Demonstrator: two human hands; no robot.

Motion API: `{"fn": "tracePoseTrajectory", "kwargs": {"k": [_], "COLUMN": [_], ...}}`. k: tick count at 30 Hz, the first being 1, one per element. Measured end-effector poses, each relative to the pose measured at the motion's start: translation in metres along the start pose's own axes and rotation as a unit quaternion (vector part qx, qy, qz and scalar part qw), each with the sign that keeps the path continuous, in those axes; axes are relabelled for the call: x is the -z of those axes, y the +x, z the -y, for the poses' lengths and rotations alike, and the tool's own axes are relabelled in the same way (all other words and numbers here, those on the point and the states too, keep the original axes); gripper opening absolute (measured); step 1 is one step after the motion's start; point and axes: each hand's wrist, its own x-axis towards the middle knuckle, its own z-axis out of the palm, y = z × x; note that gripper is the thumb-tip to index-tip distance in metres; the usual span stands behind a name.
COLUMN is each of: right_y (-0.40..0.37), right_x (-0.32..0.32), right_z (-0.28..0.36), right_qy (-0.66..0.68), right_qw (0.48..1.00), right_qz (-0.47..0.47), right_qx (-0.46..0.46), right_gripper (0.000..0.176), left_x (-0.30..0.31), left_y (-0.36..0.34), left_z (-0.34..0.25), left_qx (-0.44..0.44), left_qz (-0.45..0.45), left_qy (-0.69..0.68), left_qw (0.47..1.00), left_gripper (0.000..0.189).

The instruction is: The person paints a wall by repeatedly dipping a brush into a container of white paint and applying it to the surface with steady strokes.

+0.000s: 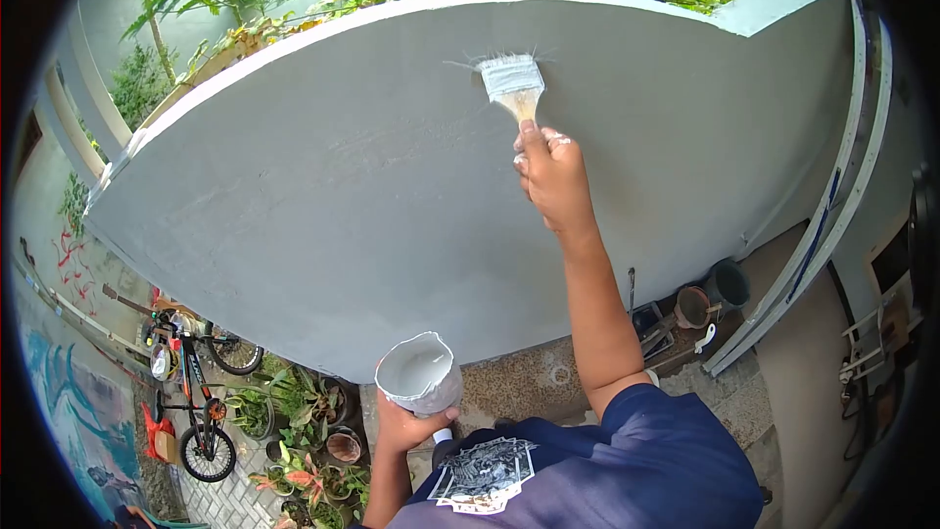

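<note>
My right hand (pixel 556 176) is stretched up and closed round the wooden handle of a wide paintbrush (pixel 513 80). Pale paint coats the brush, and its splayed bristles point upward against the grey wall (pixel 411 176). White paint spots mark my right fingers. Low in front of my body, my left hand (pixel 411 425) wraps round a paint-smeared cup (pixel 421 374) with an uneven rim. The cup tilts so that its pale inside shows.
Beyond the wall's white top edge (pixel 411 2) grow green plants. A metal ladder (pixel 832 196) leans at the right, near buckets (pixel 727 284) and a white-handled brush (pixel 705 338). Potted plants (pixel 304 402) and a bicycle (pixel 201 392) stand below left.
</note>
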Motion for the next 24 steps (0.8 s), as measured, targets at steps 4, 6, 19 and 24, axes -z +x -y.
{"fn": "tracePoseTrajectory", "kwargs": {"k": [4, 6, 19, 24], "right_y": [0.016, 0.02, 0.0, -0.059], "right_x": [-0.008, -0.009, 0.03, 0.052], "right_z": [0.03, 0.035, -0.006, -0.145], "right_qy": [0.022, 0.013, -0.042, -0.196], "right_qw": [1.0, 1.0, 0.998, 0.98], "right_qz": [0.011, 0.001, 0.016, -0.008], "right_qx": [0.006, 0.024, -0.035, 0.016], "right_gripper": [0.035, 0.04, 0.041, 0.044], "left_x": [0.002, 0.0, 0.003, 0.001], "left_y": [-0.004, -0.006, -0.018, -0.019], "left_z": [0.002, 0.0, 0.013, 0.013], "left_qx": [0.004, 0.005, 0.012, -0.004], "left_qz": [0.0, -0.002, 0.019, 0.033], "left_qy": [0.001, -0.011, 0.002, 0.016], "left_qw": [1.0, 1.0, 1.0, 0.999], "left_gripper": [0.088, 0.088, 0.102, 0.104]}}
